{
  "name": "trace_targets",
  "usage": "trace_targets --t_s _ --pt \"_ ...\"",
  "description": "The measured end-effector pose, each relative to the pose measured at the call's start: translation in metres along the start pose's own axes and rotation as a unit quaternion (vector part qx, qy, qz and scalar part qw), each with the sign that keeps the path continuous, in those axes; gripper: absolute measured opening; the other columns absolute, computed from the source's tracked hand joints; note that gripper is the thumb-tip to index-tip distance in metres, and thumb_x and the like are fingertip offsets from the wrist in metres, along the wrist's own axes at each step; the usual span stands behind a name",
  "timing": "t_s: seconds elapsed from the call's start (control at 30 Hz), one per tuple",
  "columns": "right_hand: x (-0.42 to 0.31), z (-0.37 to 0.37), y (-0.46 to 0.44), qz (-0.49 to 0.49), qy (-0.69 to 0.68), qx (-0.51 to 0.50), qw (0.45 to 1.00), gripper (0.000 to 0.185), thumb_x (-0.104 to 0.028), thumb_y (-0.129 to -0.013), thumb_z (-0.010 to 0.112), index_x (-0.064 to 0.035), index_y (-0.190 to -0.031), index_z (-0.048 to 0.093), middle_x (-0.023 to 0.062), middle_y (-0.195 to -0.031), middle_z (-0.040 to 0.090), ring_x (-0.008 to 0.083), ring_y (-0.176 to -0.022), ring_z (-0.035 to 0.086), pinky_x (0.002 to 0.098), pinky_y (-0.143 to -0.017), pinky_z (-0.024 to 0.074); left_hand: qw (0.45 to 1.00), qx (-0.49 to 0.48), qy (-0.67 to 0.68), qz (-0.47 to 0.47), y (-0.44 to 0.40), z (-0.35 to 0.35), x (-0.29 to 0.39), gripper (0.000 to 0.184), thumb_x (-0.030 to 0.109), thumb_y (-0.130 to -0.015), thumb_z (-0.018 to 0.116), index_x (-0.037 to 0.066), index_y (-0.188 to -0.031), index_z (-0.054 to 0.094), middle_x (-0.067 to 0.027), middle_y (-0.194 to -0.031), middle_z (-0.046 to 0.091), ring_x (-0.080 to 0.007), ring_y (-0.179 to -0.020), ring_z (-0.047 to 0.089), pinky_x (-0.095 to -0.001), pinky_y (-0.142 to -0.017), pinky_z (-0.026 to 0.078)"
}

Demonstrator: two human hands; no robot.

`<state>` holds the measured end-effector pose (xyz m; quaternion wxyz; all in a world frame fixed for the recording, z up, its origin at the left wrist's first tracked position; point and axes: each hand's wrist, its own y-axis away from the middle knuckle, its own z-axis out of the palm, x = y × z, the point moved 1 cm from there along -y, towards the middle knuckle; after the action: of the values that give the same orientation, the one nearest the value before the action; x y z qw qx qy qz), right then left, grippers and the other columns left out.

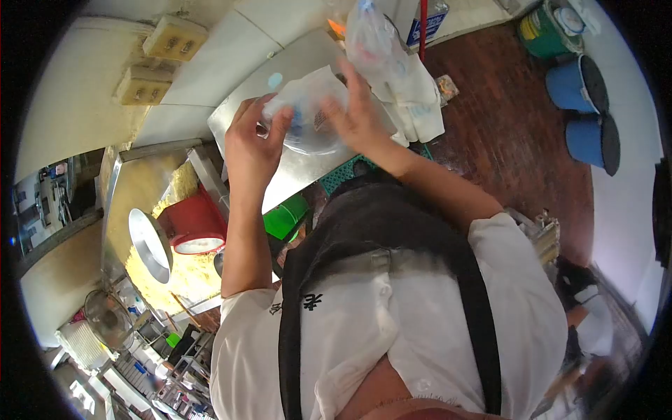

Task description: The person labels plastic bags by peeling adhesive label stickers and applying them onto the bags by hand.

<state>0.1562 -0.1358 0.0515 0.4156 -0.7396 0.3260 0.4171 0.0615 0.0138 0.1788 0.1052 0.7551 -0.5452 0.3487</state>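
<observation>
A clear plastic bag point(308, 143) with blue print lies on the metal table point(241, 91) in front of me, with whitish, paper-like material at its upper part. My left hand point(255, 136) grips the left edge of the bag between thumb and curled fingers. On the other side, my right hand point(358, 115) is slightly blurred, its fingers stretched out and apart against the bag's right side. What is inside the bag cannot be made out.
A tied plastic bag point(371, 38) and white sheets or bags point(416, 105) sit at the table's right end. To the left are a red container point(196, 220), a metal bowl point(149, 245) and yellow noodle-like food point(185, 276). Blue buckets point(584, 140) stand right; another person point(595, 322) is behind.
</observation>
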Motion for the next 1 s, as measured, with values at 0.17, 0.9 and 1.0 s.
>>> trace_targets --t_s 0.17,0.9,1.0 --pt "0.022 0.023 0.038 -0.089 0.094 -0.054 0.99 0.106 -0.042 -0.083 0.076 0.0062 -0.153 0.013 0.0332 -0.152 0.028 0.0516 -0.141 0.026 0.0545 -0.117 0.0213 1.0 0.007 -0.014 -0.012 -0.004 -0.003 0.006 0.034 0.027 -0.09 0.072 -0.001 -0.11 0.069 -0.0152 -0.087 0.062 -0.0248 -0.068 0.062 -0.0334 -0.064 0.051" --pt "-0.027 -0.038 -0.012 0.076 -0.166 -0.139 0.973 0.03 -0.018 -0.099 0.056 -0.0012 -0.124 0.06 0.0111 -0.109 0.068 0.0239 -0.101 0.063 0.0351 -0.092 0.0497 0.853 0.421 0.28 0.129 -0.012 -0.123 0.015 0.039 0.022 -0.105 0.049 -0.014 -0.108 0.063 -0.0229 -0.107 0.067 -0.0244 -0.092 0.066 -0.0402 -0.081 0.058" --pt "-0.027 -0.036 -0.012 0.2 -0.44 -0.104 0.869 0.03 -0.01 -0.096 0.055 -0.0043 -0.125 0.06 0.0073 -0.112 0.068 0.0205 -0.101 0.064 0.0353 -0.092 0.0508 0.86 0.405 0.285 0.123 -0.004 -0.128 0.0 0.044 0.028 -0.104 0.052 -0.014 -0.106 0.064 -0.0229 -0.105 0.068 -0.0285 -0.093 0.067 -0.0428 -0.083 0.057"
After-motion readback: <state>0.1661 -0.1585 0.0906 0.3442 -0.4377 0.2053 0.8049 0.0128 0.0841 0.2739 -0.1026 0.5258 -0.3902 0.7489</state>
